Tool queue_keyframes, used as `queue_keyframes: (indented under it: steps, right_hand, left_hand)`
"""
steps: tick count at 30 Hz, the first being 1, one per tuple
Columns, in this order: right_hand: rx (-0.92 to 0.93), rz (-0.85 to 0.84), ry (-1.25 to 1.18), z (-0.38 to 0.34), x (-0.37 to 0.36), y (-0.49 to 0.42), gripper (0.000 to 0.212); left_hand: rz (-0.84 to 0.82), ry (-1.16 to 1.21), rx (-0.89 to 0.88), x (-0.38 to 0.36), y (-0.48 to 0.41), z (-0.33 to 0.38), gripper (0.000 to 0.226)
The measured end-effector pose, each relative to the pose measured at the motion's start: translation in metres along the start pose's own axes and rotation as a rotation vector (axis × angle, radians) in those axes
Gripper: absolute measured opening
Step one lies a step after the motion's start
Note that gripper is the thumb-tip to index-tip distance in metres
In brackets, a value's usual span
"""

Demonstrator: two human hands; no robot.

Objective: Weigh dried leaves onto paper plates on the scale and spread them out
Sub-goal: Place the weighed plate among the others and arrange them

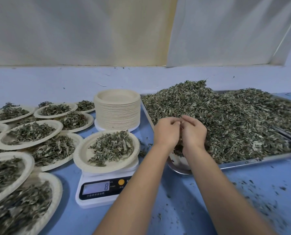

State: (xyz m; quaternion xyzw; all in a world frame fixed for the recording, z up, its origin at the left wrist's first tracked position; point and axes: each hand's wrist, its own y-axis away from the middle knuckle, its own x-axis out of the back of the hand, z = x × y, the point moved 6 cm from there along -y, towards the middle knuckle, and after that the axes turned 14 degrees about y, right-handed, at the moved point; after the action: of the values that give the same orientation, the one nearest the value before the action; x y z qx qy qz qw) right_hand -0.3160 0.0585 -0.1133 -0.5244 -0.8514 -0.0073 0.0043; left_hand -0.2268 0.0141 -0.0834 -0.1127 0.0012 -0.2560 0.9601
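A white digital scale [97,192] stands on the blue table and its display reads 8. On it sits a paper plate [81,155] with a loose heap of dried leaves [112,146]. To its right, a metal tray [260,159] holds a big pile of dried leaves [226,119]. My left hand [166,131] and my right hand [194,133] are pressed together over the tray's near-left corner. Their fingers curl in toward each other, and leaves show between the palms and below the wrists.
A tall stack of empty paper plates [117,111] stands behind the scale. Several filled plates [31,133] overlap across the left of the table. Leaf crumbs [260,197] litter the table at the right front. A pale wall and curtain close off the back.
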Motion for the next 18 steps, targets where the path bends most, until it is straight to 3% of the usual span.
queue_keyframes:
  steps: [6,10,13,18]
  right_hand:
    - [0.187,-0.27,0.121,-0.02,-0.053,0.027,0.018]
    - [0.423,-0.466,0.448,-0.038,-0.093,0.058,0.015]
    - [0.578,-0.489,0.751,-0.049,-0.109,0.078,0.013]
    - [0.675,-0.51,1.09,-0.053,-0.125,0.101,0.042]
  left_hand:
    - [0.227,0.215,0.007,0.075,-0.003,0.01,0.025]
    - [0.333,0.493,0.017,0.133,0.009,0.018,0.025]
    - [0.369,0.572,0.011,0.166,0.018,0.018,0.024]
    - [0.412,0.506,-0.045,0.191,0.031,0.01,0.027]
